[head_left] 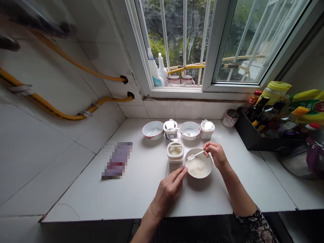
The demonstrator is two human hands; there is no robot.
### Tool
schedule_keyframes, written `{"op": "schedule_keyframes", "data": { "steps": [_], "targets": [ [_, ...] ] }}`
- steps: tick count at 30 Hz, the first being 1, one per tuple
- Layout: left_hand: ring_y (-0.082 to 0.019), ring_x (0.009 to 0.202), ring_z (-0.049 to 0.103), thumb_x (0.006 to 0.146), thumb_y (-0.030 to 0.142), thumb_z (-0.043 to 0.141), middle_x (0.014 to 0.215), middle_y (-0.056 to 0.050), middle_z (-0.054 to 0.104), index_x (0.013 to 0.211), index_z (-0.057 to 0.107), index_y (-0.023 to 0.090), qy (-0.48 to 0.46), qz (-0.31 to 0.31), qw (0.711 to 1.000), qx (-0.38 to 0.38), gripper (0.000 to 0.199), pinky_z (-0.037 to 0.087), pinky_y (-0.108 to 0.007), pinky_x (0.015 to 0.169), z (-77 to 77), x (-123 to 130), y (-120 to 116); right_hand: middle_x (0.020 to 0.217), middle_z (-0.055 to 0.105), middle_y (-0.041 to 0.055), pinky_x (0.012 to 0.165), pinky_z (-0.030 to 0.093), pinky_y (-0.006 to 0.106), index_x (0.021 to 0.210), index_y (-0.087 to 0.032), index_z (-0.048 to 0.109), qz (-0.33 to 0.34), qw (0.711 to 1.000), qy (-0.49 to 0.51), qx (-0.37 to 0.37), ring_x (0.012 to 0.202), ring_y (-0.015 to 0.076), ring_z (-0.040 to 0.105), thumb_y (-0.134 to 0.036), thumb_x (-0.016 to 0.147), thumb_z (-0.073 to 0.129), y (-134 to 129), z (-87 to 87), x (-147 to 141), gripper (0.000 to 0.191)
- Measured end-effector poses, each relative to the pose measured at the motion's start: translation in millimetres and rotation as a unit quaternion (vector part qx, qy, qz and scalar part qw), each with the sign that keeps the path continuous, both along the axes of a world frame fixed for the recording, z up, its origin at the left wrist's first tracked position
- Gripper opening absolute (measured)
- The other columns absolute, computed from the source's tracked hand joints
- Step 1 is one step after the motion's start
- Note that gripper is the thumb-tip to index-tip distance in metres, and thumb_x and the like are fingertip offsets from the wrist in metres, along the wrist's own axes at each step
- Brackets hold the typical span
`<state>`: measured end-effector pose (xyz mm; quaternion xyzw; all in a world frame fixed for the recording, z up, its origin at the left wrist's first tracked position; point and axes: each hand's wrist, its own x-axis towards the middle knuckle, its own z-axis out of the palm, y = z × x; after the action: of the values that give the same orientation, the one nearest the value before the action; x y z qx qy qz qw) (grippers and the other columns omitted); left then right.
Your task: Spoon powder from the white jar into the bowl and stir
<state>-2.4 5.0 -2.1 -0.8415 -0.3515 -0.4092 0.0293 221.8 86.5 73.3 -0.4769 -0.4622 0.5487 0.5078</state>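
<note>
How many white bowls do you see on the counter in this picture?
3. The front bowl holds something white; a red-rimmed bowl and a plain bowl stand behind it, near the window.

"Where does this view look from?"

"From a camera worn on the person's head, above the counter (121, 199), facing forward and down."

"What's it facing?"

"The window (177, 40), straight ahead at the top of the frame, past the counter's far edge. The tiled wall (50, 60) runs along the window's left side."

"How near is it?"

"Close to the hands: the left hand (168, 192) and right hand (215, 155) sit well below the window, nearer the camera, with both forearms entering from the bottom edge."
</note>
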Motion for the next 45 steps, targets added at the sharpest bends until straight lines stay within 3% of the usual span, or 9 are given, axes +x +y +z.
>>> {"op": "schedule_keyframes", "data": {
  "steps": [10, 14, 16, 20, 22, 25, 31, 40, 45],
  "targets": [
    [-0.020, 0.111, 0.067, 0.094, 0.002, 0.039, 0.120, -0.014, 0.067, 0.144, 0.044, 0.015, 0.001, 0.000, 1.000, 0.003, 0.052, 0.060, -0.028, 0.088, -0.6, 0, 0, 0.050, 0.058, -0.0010, 0.055, 0.035, 0.028, 0.069, -0.019, 0.060, -0.039, 0.999, 0.005, 0.011, 0.055, 0.0158, 0.053, -0.029, 0.067, 0.058, -4, 6.4, -17, 0.010],
    [-0.020, 0.111, 0.067, 0.094, 0.002, 0.039, 0.120, -0.013, 0.067, 0.144, 0.044, 0.015, -0.001, 0.002, 1.000, 0.002, 0.052, 0.060, -0.027, 0.089, -0.3, 0, 0, 0.060, 0.065, 0.0005, 0.062, 0.043, 0.031, 0.078, -0.020, 0.060, -0.027, 0.991, -0.063, 0.118, 0.061, 0.0175, 0.059, -0.031, 0.078, 0.057, -10, 8.2, -29, 0.011],
    [-0.020, 0.111, 0.067, 0.094, 0.002, 0.039, 0.120, -0.013, 0.067, 0.145, 0.043, 0.016, 0.002, 0.003, 1.000, 0.001, 0.053, 0.060, -0.027, 0.089, -0.2, 0, 0, 0.066, 0.068, 0.0016, 0.071, 0.045, 0.035, 0.082, -0.021, 0.061, -0.020, 0.964, -0.149, 0.219, 0.067, 0.0188, 0.062, -0.028, 0.085, 0.056, -13, 5.1, -33, 0.009],
    [-0.020, 0.110, 0.067, 0.094, 0.002, 0.038, 0.120, -0.014, 0.067, 0.146, 0.042, 0.016, 0.010, 0.005, 1.000, 0.005, 0.054, 0.060, -0.028, 0.089, 0.2, 0, 0, 0.071, 0.071, 0.0015, 0.086, 0.041, 0.041, 0.087, -0.022, 0.062, 0.030, 0.841, -0.345, 0.417, 0.068, 0.0182, 0.060, -0.013, 0.089, 0.049, -16, -3.7, -39, 0.016],
    [-0.020, 0.110, 0.067, 0.093, 0.002, 0.038, 0.120, -0.014, 0.067, 0.146, 0.043, 0.016, 0.010, 0.004, 1.000, 0.004, 0.054, 0.060, -0.028, 0.089, 0.4, 0, 0, 0.074, 0.072, 0.0014, 0.088, 0.040, 0.041, 0.090, -0.022, 0.062, 0.039, 0.806, -0.369, 0.461, 0.067, 0.0175, 0.059, -0.008, 0.088, 0.048, -16, -4.8, -39, 0.019],
    [-0.020, 0.110, 0.067, 0.094, 0.002, 0.038, 0.121, -0.014, 0.067, 0.145, 0.043, 0.016, 0.009, 0.004, 1.000, -0.001, 0.054, 0.060, -0.028, 0.089, 0.4, 0, 0, 0.075, 0.073, 0.0019, 0.087, 0.042, 0.041, 0.090, -0.022, 0.062, 0.004, 0.833, -0.329, 0.446, 0.070, 0.0184, 0.060, -0.011, 0.090, 0.049, -18, -1.1, -35, 0.017],
    [-0.020, 0.110, 0.067, 0.094, 0.002, 0.039, 0.121, -0.014, 0.067, 0.144, 0.044, 0.016, 0.005, 0.004, 1.000, -0.001, 0.053, 0.060, -0.028, 0.089, -0.4, 0, 0, 0.058, 0.064, -0.0003, 0.065, 0.046, 0.032, 0.074, -0.021, 0.063, -0.057, 0.942, -0.223, 0.244, 0.062, 0.0186, 0.059, -0.020, 0.081, 0.053, -16, 5.3, -9, 0.012],
    [-0.020, 0.111, 0.067, 0.093, 0.001, 0.039, 0.121, -0.013, 0.067, 0.144, 0.044, 0.016, 0.004, 0.004, 1.000, -0.005, 0.054, 0.061, -0.029, 0.089, -0.2, -1, -1, 0.042, 0.049, -0.0034, 0.052, 0.036, 0.027, 0.050, -0.022, 0.054, 0.005, 0.936, -0.299, 0.187, 0.046, 0.0129, 0.044, -0.018, 0.064, 0.046, -9, 3.3, -4, 0.017],
    [-0.021, 0.112, 0.066, 0.093, 0.000, 0.040, 0.122, -0.014, 0.066, 0.143, 0.045, 0.015, 0.006, -0.001, 1.000, -0.005, 0.053, 0.060, -0.030, 0.091, 0.3, -1, -1, 0.042, 0.050, -0.0039, 0.051, 0.036, 0.026, 0.054, -0.020, 0.058, 0.018, 0.973, -0.211, 0.091, 0.044, 0.0123, 0.044, -0.022, 0.063, 0.047, -8, -1.3, -8, 0.014]
  ]
}}
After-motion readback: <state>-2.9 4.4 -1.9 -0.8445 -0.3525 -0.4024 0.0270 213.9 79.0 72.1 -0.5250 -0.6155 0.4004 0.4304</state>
